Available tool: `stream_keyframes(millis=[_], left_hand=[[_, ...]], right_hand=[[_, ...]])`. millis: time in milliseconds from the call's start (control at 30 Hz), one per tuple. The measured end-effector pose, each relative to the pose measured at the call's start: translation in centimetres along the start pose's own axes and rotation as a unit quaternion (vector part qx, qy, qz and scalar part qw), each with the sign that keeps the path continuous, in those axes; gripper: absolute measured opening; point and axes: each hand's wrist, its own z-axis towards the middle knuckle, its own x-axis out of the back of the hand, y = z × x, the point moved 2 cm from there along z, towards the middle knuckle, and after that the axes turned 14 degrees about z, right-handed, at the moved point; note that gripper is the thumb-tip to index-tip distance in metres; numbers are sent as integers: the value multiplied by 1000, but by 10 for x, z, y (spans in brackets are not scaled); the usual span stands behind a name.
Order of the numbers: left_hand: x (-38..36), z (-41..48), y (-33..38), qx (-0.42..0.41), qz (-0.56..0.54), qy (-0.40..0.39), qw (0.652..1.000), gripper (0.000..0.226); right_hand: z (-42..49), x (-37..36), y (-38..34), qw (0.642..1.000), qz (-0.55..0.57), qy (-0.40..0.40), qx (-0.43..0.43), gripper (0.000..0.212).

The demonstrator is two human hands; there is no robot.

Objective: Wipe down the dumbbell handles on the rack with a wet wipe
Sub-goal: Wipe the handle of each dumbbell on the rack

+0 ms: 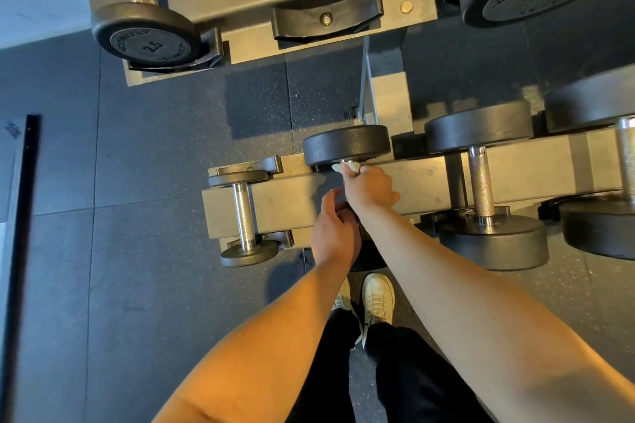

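**White wipe bunched at the far end: where this stroke could fail**

We are clamping our right hand [369, 187] around the crumpled white wet wipe [345, 167] on the handle of the black round-headed dumbbell [347, 144]. It is sitting second from the left on the near tier of the tan metal rack [285, 203]. The wipe is peeking out at the handle's far end, touching the far head. The handle itself is lying almost wholly hidden under our hand. Our left hand [335, 227] is curling at the handle's near end, just beside the right wrist. We cannot tell whether it is gripping anything.

As we are judging it, several things could go wrong:

- **Missed steel:** the wipe is wadding into a lump, so it may be wetting only a narrow band and missing the underside.
- **Snagging:** any knurling on the handle could tear shreds off the wipe.
- **Rolling:** a hard pull towards us could roll the dumbbell in its cradle, and its near head is hanging right above our pale lace-up shoes [376, 299].
- **Cramped stroke:** our forearms are crowding each other, shortening the stroke.
- **Skipped handles:** the small chrome-handled dumbbell [244, 213] to the left and the larger black dumbbell [481, 182] to the right are showing no sign of wiping, so we could skip one.
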Motion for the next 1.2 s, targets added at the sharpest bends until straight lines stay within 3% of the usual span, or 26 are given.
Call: stream_keyframes(millis=[367,567,733,900,1033,1200], left_hand=[[3,-4,3,7,6,-3,1000,46],[3,-5,2,5,-15,-14,1000,43],[1,-2,1,6,-16,-4,1000,45],[1,-1,-4,3,-41,9,999,44],[0,0,-6,22,-59,25,998,39],[-3,5,-11,63,-79,29,994,35]], right_hand=[[-27,21,29,991,-103,-77,-27,29],[-3,11,-5,994,11,-112,9,51],[2,9,5,991,-74,-111,11,36],[-3,10,47,973,-65,-220,-32,32],[-7,22,53,945,-159,-286,-19,32],[-12,20,42,941,-195,-276,-11,34]])
